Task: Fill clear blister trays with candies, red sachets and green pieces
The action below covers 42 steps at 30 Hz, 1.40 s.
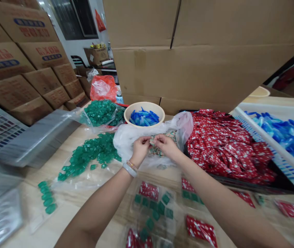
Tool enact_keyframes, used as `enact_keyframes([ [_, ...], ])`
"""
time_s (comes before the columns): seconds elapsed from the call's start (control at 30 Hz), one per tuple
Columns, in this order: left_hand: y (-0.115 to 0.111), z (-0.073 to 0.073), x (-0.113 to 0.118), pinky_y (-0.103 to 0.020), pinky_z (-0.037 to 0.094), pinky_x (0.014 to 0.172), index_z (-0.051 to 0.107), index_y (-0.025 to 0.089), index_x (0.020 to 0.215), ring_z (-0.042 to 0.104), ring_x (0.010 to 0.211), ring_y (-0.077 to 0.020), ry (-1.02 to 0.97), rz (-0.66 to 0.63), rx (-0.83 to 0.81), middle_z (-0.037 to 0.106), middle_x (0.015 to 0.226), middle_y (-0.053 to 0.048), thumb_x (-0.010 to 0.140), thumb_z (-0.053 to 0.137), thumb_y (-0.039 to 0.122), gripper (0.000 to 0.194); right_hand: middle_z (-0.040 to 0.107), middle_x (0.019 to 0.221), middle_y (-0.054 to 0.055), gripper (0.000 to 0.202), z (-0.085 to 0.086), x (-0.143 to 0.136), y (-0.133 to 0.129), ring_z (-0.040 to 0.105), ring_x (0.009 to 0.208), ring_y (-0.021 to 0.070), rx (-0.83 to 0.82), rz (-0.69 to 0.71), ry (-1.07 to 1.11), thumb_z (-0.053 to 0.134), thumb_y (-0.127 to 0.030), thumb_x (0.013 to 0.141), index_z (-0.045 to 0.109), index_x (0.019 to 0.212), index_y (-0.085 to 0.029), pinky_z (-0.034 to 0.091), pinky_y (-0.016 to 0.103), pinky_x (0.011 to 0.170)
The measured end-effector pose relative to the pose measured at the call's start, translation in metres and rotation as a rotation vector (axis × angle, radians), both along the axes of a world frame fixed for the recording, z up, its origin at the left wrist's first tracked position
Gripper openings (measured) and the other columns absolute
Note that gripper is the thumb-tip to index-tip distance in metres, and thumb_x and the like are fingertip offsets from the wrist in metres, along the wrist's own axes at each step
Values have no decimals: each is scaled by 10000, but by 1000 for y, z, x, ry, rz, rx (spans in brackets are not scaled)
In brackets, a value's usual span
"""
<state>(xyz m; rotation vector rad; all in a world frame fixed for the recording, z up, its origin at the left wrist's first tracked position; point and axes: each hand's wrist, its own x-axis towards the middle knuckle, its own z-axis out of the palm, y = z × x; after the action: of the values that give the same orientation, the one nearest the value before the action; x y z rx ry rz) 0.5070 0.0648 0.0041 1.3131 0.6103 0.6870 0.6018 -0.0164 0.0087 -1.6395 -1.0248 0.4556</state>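
Note:
My left hand (pixel 142 147) and my right hand (pixel 165 143) come close together above an open white plastic bag (pixel 126 137). Fingertips on both sides are pinched on a small pale packet (pixel 152 140), whose details are too small to read. Inside the bag, under my right hand, lies a heap of similar small pale packets (pixel 171 136). Left of the bag, shiny green squares (pixel 92 151) are spread over clear plastic. Nearer to me, below my forearms, clear trays (pixel 171 224) hold green squares (pixel 153 205) and red patterned packets (pixel 149 190).
Behind the bag stands a cream bowl (pixel 144 105) of blue pieces. To the right are a black tray (pixel 289 186) piled with red packets and a white basket (pixel 268 137) of blue pieces. Cardboard (pixel 188 72) rises at the back; stacked boxes (pixel 41 82) stand left.

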Motion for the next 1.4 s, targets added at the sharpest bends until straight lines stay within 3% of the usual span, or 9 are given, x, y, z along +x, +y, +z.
enact_keyframes([
  [0.2,-5,4,0,-319,493,703,615,115,732,581,659,-132,-49,-51,-98,623,742,-43,621,612,204,142,495,578,-10,61,11,-8,-3,454,538,114,-140,-171,-397,430,-179,716,474,674,-171,319,225,537],
  [0.37,-8,15,-6,-295,482,706,604,117,727,570,673,-120,-111,-134,-169,616,740,-27,621,634,260,180,498,566,-18,53,22,-9,-7,450,534,107,-181,-209,-387,458,-137,700,503,680,-156,322,216,537],
  [0.73,-22,26,14,-245,464,618,577,109,780,540,631,-108,-18,-179,162,578,709,-11,568,664,199,246,536,615,-28,142,44,32,-35,438,562,67,-255,97,-133,540,-141,681,609,784,-72,371,202,591],
  [0.93,-33,25,15,-275,475,669,505,134,880,545,679,-118,-10,-218,170,552,725,4,566,637,177,344,500,566,-43,126,42,33,-39,404,551,60,-297,101,-290,576,-173,658,606,724,-69,339,191,577],
  [1.03,-30,30,14,-303,468,712,468,142,979,541,719,-125,128,-238,292,548,787,-8,590,620,169,418,467,540,-42,104,48,30,-42,389,541,64,-365,47,-450,561,-181,666,586,651,-81,316,194,567],
  [1.13,-15,43,7,-360,450,772,459,140,1055,529,804,-159,333,-167,569,536,915,-42,631,639,230,469,461,556,-39,77,61,25,-79,393,550,67,-365,-21,-532,549,-161,673,566,626,-103,314,195,575],
  [1.23,2,49,-11,-417,403,861,477,179,1080,500,911,-206,383,-132,895,502,999,-34,710,598,321,415,506,635,-26,50,64,10,-159,439,597,82,-328,50,-471,545,-165,696,569,675,-126,342,201,601],
  [1.33,-5,38,-34,-415,313,974,524,196,1045,421,1057,-256,329,-243,1170,464,1066,-35,731,577,327,343,561,758,14,51,44,-17,-247,501,701,112,-474,176,-402,546,-153,711,596,704,-146,363,228,660],
  [1.4,-27,30,-47,-394,315,981,544,186,1021,415,1076,-252,315,-329,1217,462,1085,-53,746,550,335,313,569,782,34,84,23,-36,-286,512,728,130,-679,118,-461,536,-152,729,619,713,-155,349,253,681],
])
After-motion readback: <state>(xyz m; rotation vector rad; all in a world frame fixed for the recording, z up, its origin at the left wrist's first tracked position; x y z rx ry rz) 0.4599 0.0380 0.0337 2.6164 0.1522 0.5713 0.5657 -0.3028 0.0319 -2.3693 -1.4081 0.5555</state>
